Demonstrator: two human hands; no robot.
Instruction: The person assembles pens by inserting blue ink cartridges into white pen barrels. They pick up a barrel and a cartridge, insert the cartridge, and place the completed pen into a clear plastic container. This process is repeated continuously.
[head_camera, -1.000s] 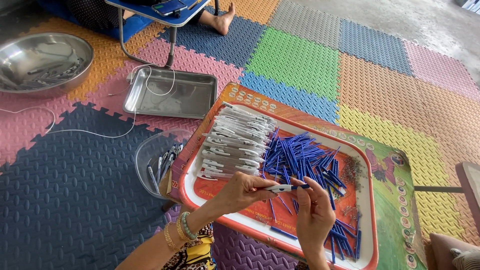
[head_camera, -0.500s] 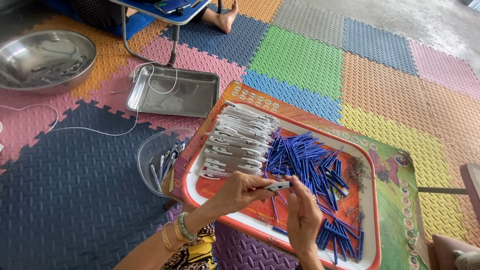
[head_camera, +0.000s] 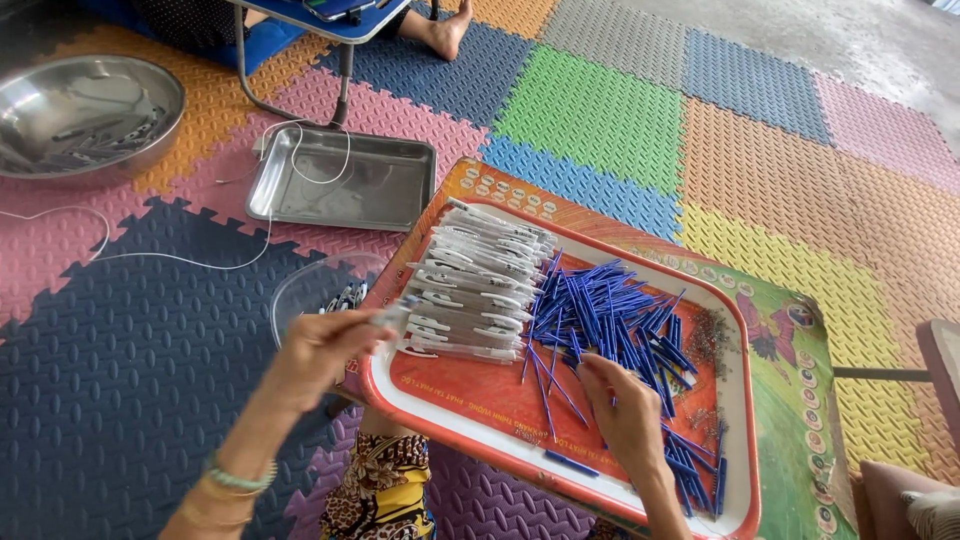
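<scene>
A red-rimmed tray (head_camera: 470, 425) rests on my lap. On it lie a stack of white pen barrels (head_camera: 475, 280) and a heap of blue pen refills (head_camera: 610, 315). My left hand (head_camera: 325, 350) holds one white pen (head_camera: 398, 313) at the tray's left rim, just above a clear plastic bowl (head_camera: 300, 295) with dark small parts in it. My right hand (head_camera: 625, 410) is palm down on the tray, its fingertips on the near edge of the blue refills. Small metal springs (head_camera: 712, 340) are scattered at the tray's right side.
A flat steel tray (head_camera: 345, 185) lies on the coloured foam mats beyond the bowl. A round steel basin (head_camera: 80, 110) sits far left. A white cord (head_camera: 150, 255) trails over the mats. Another person's foot (head_camera: 445, 30) and a small blue table's leg (head_camera: 240, 60) are at the top.
My left hand has carried the white pen left from the tray's middle to its left rim. My right hand let go of the pen and dropped onto the blue refills.
</scene>
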